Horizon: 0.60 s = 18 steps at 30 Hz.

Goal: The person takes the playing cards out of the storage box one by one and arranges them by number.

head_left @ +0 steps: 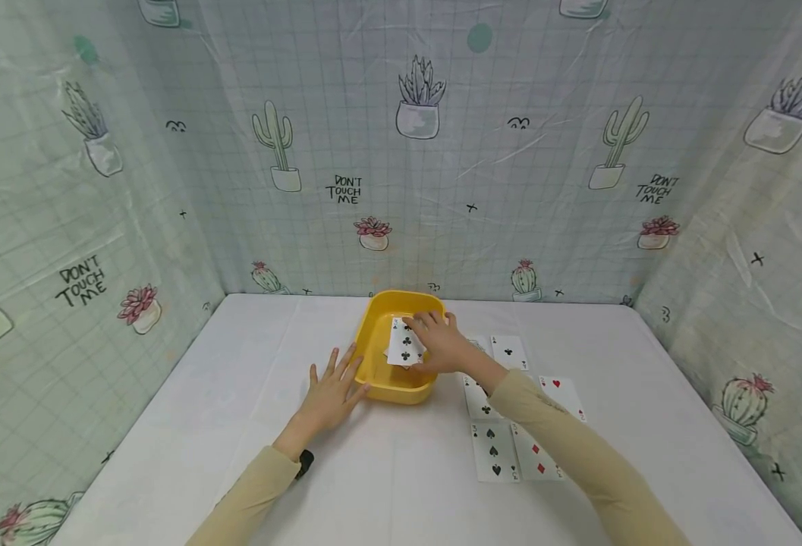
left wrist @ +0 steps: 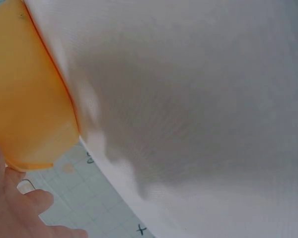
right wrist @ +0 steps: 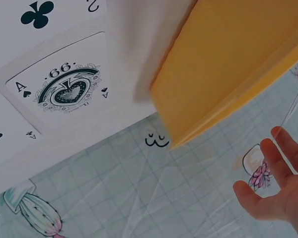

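My right hand [head_left: 445, 346] is over a yellow plastic bin [head_left: 395, 394] and pinches a three of clubs playing card [head_left: 401, 349] by its edge. Under that card, the corners of other cards peek out inside the bin. In the right wrist view the held card shows edge-on between the fingers [right wrist: 278, 161]. With fingers spread, my left hand [head_left: 328, 396] rests against the bin's left side. The left wrist view has the bin's outer wall [left wrist: 32, 89] beside the fingertips.
Right of the bin, playing cards lie face up in rows: an ace of spades [right wrist: 67, 91], an ace of clubs [head_left: 508, 352], a two of clubs [head_left: 479, 406], a two of hearts [head_left: 564, 394], a three of spades [head_left: 495, 455] and a three of diamonds [head_left: 533, 459]. A patterned curtain [head_left: 469, 250] stands behind.
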Each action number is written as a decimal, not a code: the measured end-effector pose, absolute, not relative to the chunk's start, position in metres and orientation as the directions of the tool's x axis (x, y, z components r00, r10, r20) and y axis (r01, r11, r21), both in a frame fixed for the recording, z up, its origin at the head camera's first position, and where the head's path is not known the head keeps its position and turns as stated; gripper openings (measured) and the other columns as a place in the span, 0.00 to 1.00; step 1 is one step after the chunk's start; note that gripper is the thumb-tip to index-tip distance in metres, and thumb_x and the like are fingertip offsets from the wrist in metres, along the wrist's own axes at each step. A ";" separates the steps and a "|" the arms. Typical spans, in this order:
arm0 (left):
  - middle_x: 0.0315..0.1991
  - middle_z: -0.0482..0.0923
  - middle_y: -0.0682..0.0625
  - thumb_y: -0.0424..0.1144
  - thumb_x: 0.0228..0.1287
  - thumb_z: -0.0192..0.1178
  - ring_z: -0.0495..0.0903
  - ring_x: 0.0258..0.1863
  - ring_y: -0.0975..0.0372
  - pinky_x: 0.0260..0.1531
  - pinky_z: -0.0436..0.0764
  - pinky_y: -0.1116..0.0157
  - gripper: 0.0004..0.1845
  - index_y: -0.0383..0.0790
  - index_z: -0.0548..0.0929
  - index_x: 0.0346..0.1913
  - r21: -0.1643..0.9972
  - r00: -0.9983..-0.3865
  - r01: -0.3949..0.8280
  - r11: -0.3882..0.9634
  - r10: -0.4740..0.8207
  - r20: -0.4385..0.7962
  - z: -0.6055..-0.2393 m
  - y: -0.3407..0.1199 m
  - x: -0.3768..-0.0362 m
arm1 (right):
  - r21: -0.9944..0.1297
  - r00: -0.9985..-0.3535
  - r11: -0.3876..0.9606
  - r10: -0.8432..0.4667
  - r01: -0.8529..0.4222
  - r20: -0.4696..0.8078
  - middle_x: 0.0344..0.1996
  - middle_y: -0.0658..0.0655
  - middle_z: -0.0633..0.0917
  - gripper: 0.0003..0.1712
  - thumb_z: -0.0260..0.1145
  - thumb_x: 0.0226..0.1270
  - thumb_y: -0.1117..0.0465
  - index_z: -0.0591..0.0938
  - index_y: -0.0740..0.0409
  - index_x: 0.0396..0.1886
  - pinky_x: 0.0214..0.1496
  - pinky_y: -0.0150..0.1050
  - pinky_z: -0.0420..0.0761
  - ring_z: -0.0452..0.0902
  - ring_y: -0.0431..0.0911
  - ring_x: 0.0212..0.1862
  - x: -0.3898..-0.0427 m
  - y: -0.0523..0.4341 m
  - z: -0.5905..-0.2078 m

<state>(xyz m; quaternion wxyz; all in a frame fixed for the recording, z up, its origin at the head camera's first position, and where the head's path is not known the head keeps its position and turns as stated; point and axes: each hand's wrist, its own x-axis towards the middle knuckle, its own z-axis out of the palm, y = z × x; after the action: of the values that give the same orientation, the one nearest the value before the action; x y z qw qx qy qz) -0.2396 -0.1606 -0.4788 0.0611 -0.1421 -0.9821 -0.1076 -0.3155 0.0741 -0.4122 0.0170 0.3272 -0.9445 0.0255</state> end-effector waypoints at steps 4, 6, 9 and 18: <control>0.72 0.41 0.52 0.60 0.65 0.37 0.42 0.70 0.48 0.57 0.49 0.34 0.34 0.46 0.54 0.69 0.190 -0.952 0.293 0.937 0.266 0.154 -0.478 -0.160 -0.239 | -0.011 -0.783 0.785 -0.616 -0.619 0.085 0.63 0.57 0.64 0.53 0.66 0.45 0.38 0.55 0.53 0.68 0.61 0.62 0.53 0.56 0.54 0.64 -0.306 0.082 -0.410; 0.72 0.41 0.51 0.60 0.65 0.37 0.42 0.70 0.47 0.56 0.49 0.34 0.34 0.46 0.54 0.69 0.193 -0.951 0.294 0.936 0.267 0.155 -0.479 -0.160 -0.240 | -0.006 -0.780 0.784 -0.616 -0.620 0.107 0.63 0.57 0.64 0.54 0.67 0.44 0.38 0.55 0.54 0.68 0.61 0.62 0.54 0.56 0.54 0.64 -0.302 0.087 -0.410; 0.72 0.41 0.51 0.60 0.65 0.37 0.41 0.70 0.48 0.57 0.49 0.34 0.34 0.46 0.54 0.69 0.195 -0.952 0.292 0.936 0.265 0.154 -0.480 -0.161 -0.240 | -0.014 -0.777 0.784 -0.613 -0.621 0.139 0.62 0.56 0.65 0.54 0.67 0.43 0.38 0.56 0.54 0.68 0.61 0.62 0.54 0.56 0.53 0.62 -0.297 0.093 -0.410; 0.72 0.43 0.51 0.60 0.65 0.39 0.43 0.70 0.48 0.56 0.49 0.33 0.34 0.44 0.56 0.68 0.203 -0.946 0.302 0.931 0.266 0.186 -0.483 -0.161 -0.242 | -0.006 -0.750 0.764 -0.632 -0.645 0.195 0.62 0.56 0.64 0.53 0.67 0.44 0.39 0.55 0.53 0.68 0.61 0.62 0.53 0.57 0.52 0.61 -0.281 0.116 -0.414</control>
<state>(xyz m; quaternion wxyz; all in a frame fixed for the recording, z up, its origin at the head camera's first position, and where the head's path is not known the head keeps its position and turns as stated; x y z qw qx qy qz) -0.2418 -0.1610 -0.4833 0.0779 -0.1448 -0.9796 -0.1153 -0.2812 0.1161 -0.4138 0.0912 0.3414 -0.9348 0.0367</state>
